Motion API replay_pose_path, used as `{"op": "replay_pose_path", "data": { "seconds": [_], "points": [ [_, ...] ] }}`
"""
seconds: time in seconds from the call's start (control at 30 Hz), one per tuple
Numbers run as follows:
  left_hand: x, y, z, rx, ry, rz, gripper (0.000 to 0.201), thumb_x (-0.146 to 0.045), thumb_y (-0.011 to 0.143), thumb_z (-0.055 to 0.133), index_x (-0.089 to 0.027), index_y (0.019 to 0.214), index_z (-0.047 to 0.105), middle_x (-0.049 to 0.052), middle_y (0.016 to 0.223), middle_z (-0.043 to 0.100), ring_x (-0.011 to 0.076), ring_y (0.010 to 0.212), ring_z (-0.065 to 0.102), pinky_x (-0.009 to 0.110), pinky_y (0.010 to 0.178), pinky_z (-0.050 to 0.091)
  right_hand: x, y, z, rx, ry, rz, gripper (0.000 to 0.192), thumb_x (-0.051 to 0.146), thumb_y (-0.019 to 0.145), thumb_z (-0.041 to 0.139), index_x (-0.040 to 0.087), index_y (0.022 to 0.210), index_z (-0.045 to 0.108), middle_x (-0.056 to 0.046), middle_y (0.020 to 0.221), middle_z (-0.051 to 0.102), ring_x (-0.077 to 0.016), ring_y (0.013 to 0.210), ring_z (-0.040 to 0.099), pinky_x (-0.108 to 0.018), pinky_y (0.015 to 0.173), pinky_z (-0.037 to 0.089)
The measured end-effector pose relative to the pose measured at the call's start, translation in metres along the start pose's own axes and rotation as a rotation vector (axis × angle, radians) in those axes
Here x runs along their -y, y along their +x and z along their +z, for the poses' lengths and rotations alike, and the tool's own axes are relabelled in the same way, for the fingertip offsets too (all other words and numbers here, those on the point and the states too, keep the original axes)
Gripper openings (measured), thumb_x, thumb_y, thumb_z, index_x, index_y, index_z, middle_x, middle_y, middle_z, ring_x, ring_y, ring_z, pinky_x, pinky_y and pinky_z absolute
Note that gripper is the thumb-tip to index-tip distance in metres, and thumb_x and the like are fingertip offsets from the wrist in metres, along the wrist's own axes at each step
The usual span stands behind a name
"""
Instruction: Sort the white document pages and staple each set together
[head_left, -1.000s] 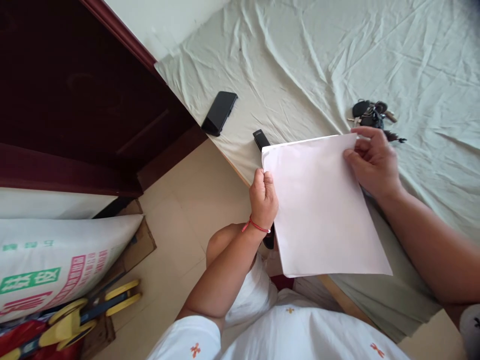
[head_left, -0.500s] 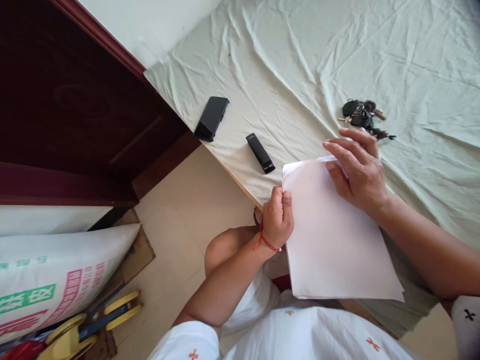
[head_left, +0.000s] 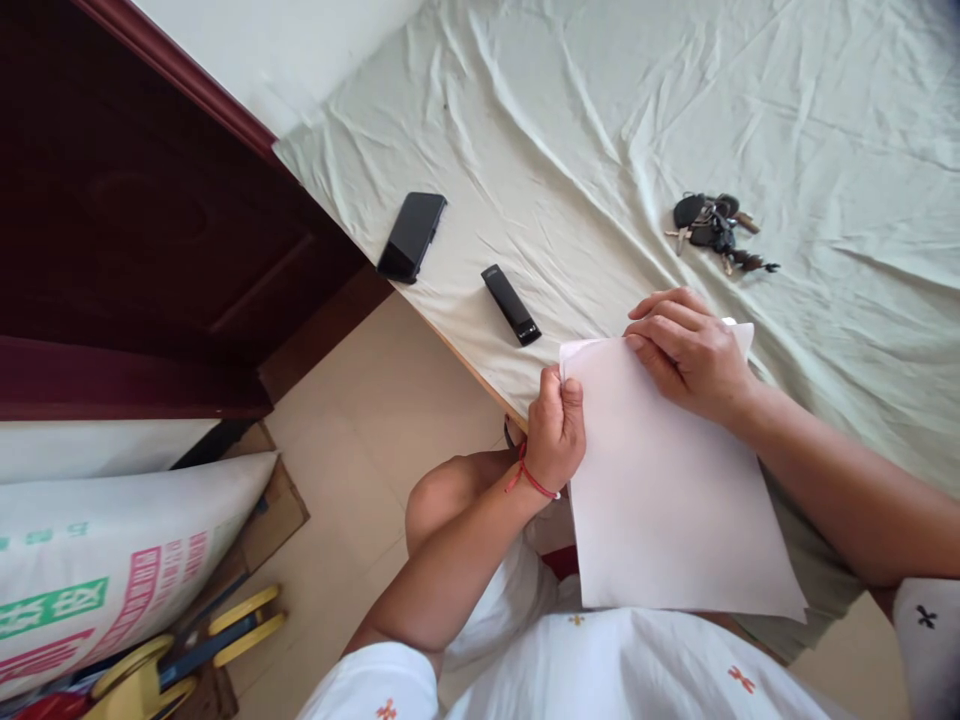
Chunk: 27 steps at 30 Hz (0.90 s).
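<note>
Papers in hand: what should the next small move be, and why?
Probably slide the right hand along the top edge to even the papers: it lies across that edge, a bright sliver shows beyond the top sheet, and the left hand grips their left side.

On your left stands a dark red panelled door (head_left: 142, 210) in a glossy frame (head_left: 187, 75), meeting a white wall (head_left: 277, 45). Ahead of you spreads a worktop (head_left: 540, 130) draped in creased pale green cloth, wooden along its edge. Beige tiles (head_left: 352, 430) cover your floor; the light is soft.
</note>
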<state>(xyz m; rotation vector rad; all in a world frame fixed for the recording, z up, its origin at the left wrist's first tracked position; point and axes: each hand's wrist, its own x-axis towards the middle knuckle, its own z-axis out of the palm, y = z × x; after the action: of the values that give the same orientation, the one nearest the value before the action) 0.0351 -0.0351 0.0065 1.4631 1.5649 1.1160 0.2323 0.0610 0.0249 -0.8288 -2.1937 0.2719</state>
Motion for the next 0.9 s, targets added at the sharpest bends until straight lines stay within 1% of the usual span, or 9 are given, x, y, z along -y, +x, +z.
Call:
{"op": "replay_pose_path", "data": {
  "seconds": [0.13,0.27,0.47,0.63,0.73,0.83,0.9],
  "points": [
    [0.000,-0.001,0.000,0.013,0.030,0.037,0.040,-0.061,0.111,0.031,-0.026,0.095,0.041,-0.005,0.069,0.050,0.0145,0.058,0.046,0.031,0.059,0.032,0.005,-0.001,0.004,-0.001,0.042,-0.004,0.020,0.026,0.106,0.053,0.023,0.106,0.073,-0.010,0.096,0.076,-0.0273,0.100,0.070,-0.048,0.092,0.058],
    [0.001,-0.001,0.001,0.041,0.019,0.041,0.039,-0.059,0.112,0.032,-0.027,0.092,0.040,-0.005,0.066,0.048,0.0146,0.055,0.045,0.032,0.057,0.029,0.010,-0.001,0.006,0.023,0.078,0.013,0.022,0.028,0.106,0.051,0.024,0.109,0.073,-0.010,0.098,0.076,-0.0266,0.097,0.071,-0.049,0.092,0.059],
    [0.000,0.001,0.003,0.043,0.016,0.086,0.034,-0.051,0.114,0.033,-0.026,0.091,0.042,-0.005,0.067,0.050,0.0142,0.055,0.045,0.031,0.058,0.030,0.016,-0.001,0.006,-0.017,0.104,0.023,0.019,0.027,0.104,0.056,0.028,0.114,0.072,-0.009,0.101,0.076,-0.0292,0.112,0.072,-0.051,0.095,0.060],
    [-0.001,0.000,0.003,0.056,0.031,0.147,0.030,-0.046,0.114,0.034,-0.026,0.094,0.045,-0.005,0.066,0.051,0.0142,0.053,0.045,0.031,0.057,0.031,0.021,0.000,0.006,-0.043,0.177,0.011,0.017,0.025,0.103,0.059,0.027,0.113,0.072,-0.009,0.100,0.077,-0.0280,0.112,0.072,-0.049,0.095,0.061],
    [-0.002,-0.001,0.004,0.079,0.040,0.174,0.027,-0.043,0.114,0.036,-0.026,0.096,0.046,-0.006,0.064,0.048,0.0138,0.051,0.043,0.031,0.057,0.030,0.023,0.001,0.006,-0.041,0.249,0.059,0.014,0.026,0.103,0.059,0.026,0.108,0.073,-0.008,0.097,0.077,-0.0262,0.107,0.073,-0.046,0.092,0.061],
    [-0.005,-0.001,0.002,0.110,0.026,0.150,0.028,-0.044,0.113,0.038,-0.025,0.094,0.047,-0.006,0.064,0.046,0.0127,0.052,0.040,0.030,0.056,0.030,0.022,0.000,0.007,-0.022,0.289,0.147,0.015,0.030,0.104,0.059,0.026,0.100,0.072,-0.007,0.094,0.076,-0.0251,0.100,0.074,-0.044,0.088,0.062],
    [-0.007,0.002,-0.001,0.131,-0.038,0.110,0.034,-0.048,0.111,0.042,-0.024,0.087,0.046,-0.006,0.064,0.043,0.0118,0.055,0.040,0.029,0.057,0.031,0.021,-0.001,0.008,-0.038,0.299,0.166,0.014,0.031,0.103,0.060,0.026,0.097,0.071,-0.007,0.093,0.076,-0.0248,0.098,0.074,-0.043,0.086,0.062]
  ]
}}
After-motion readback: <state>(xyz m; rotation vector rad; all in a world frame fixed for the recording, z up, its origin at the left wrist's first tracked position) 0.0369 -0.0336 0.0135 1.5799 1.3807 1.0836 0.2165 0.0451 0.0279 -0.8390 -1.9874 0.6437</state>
